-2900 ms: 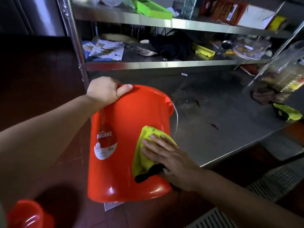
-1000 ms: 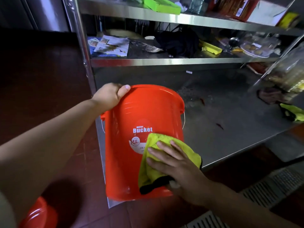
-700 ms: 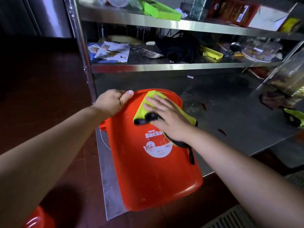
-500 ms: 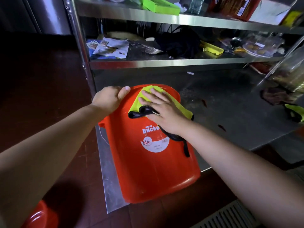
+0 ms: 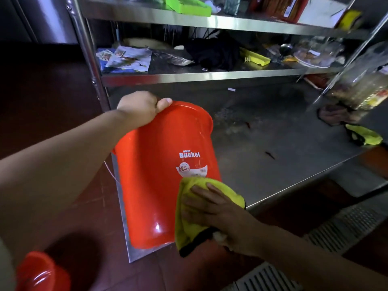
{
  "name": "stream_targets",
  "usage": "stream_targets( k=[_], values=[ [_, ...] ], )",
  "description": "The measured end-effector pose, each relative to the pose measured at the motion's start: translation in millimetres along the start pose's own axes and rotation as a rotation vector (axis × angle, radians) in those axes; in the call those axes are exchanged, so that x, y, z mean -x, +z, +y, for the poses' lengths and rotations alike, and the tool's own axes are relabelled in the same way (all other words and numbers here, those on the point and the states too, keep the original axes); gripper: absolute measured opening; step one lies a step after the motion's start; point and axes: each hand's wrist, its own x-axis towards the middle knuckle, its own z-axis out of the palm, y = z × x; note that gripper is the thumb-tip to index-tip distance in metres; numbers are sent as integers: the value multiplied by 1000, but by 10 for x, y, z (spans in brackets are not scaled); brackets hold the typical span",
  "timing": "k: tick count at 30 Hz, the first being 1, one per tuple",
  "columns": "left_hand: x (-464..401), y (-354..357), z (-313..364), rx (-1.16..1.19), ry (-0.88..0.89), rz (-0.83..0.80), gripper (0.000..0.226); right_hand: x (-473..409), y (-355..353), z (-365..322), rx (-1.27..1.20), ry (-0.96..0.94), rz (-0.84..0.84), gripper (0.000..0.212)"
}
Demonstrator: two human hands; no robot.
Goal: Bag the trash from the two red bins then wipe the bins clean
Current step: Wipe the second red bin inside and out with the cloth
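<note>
Wiping the red bin (image 5: 159, 175) well means long strokes from rim to base while turning it — the bin sits tilted at the worktop (image 5: 273, 164) corner. The left hand (image 5: 140, 108) grips its rim at 11 o'clock; the right hand (image 5: 212, 208), fingers flat, presses the yellow cloth (image 5: 189, 225) at 5 o'clock. The second red bin (image 5: 39, 271) waits at 7 o'clock — nothing blocks it.

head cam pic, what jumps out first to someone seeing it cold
A big red bucket fills the middle, tilted at the front corner of a steel table. The left hand grips its rim, and the right hand presses a yellow cloth against its lower side. A second red bin shows at the bottom left, and cluttered steel shelves stand behind.
</note>
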Motion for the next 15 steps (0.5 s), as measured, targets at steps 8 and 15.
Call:
stream_targets(
  k=[8,15],
  values=[
    [18,-42,28,-44,17,27,65,-1184,-501,650,73,90,155,56],
    [248,-138,-444,571,-103,-96,51,-1593,-552,782,-24,119,225,47]
  ],
)
